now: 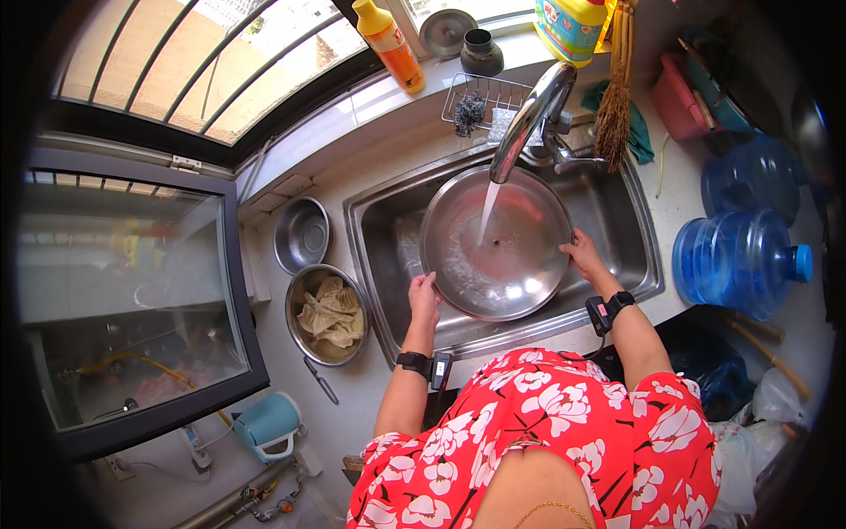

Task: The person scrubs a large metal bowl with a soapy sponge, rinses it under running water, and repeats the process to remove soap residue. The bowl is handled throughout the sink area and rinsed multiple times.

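Note:
A large round metal lid (502, 278), with a small dark spot at its centre, is over the stainless steel sink (598, 198). My left hand (424, 303) grips its rim at the lower left. On the opposite side my right hand (583, 254) holds the rim, thumb on top. From the curved chrome faucet (529, 122) a stream of water (488, 210) falls onto the lid and spreads as foam and ripples on its left part. The fingers beneath the rim are partly hidden.
Left of the sink stand a metal bowl with wet cloth-like pieces (332, 314), another metal bowl (302, 235) and a folding knife or peeler (321, 381). Behind are a wire rack (489, 92) with a scouring pad and a whisk brush (615, 125). Blue water jugs (733, 261) lie right.

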`<state>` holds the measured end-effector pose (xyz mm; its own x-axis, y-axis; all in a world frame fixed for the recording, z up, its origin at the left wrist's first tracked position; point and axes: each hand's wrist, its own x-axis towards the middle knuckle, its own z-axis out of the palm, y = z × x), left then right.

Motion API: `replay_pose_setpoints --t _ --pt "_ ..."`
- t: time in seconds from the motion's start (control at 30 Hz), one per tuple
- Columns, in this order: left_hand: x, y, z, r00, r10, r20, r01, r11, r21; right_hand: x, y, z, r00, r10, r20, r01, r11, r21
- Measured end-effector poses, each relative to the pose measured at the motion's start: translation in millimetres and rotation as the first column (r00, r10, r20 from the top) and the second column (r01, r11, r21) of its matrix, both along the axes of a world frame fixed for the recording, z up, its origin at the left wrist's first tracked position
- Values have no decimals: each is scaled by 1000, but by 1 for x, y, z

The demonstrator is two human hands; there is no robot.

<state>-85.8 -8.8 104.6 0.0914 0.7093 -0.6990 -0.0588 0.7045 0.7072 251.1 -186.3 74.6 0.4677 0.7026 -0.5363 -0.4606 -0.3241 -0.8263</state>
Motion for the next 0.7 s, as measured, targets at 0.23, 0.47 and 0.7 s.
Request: replay_pose_setpoints --t 0.23,0.47,0.7 --pt "3 26 58 984 -39 -175 86 958 273 -12 23 -12 984 38 -172 -52 996 -78" --pt "-34 17 25 1000 22 -19 -25 989 -145 -9 34 21 899 249 361 -169 956 -239" --pt "-28 -7 -37 997 -71 27 74 842 -535 -10 33 72 694 217 686 -150 976 -157"
